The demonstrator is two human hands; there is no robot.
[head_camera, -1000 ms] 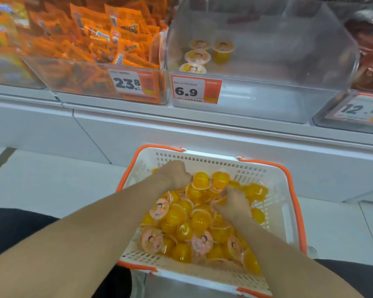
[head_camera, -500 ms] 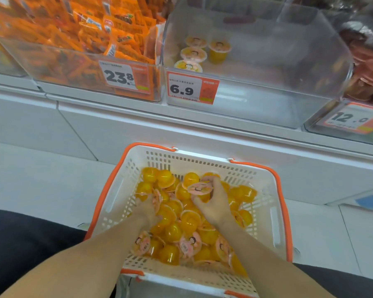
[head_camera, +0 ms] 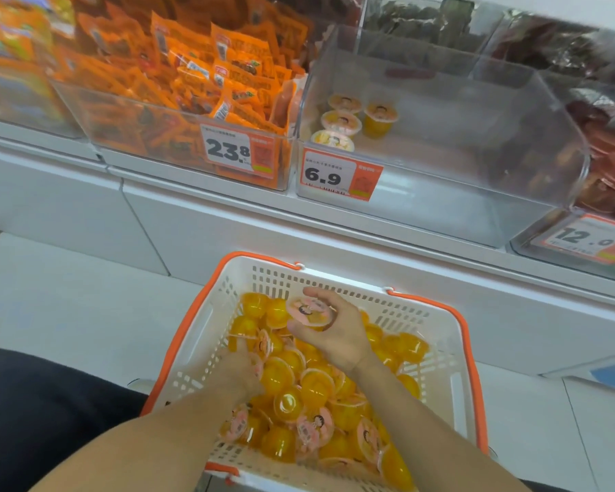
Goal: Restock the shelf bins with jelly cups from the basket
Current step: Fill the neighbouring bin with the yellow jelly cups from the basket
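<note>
A white basket with orange rim sits low in front of me, filled with several yellow jelly cups. My right hand holds one jelly cup with its pink lid up, lifted just above the pile near the basket's far side. My left hand is buried among the cups at the basket's left, its fingers curled round a cup there. Above, a clear shelf bin with a 6.9 price tag holds a few jelly cups in its left back corner.
A bin of orange snack packets with a 23.8 tag stands left of the clear bin. A bin with dark red packs and a 12.0 tag stands to the right. The white shelf ledge runs between bins and basket.
My right hand has lifted a pink-lidded cup up from the pile toward the basket's far side. My left hand has drawn back from the far left corner into the left middle of the cups.
</note>
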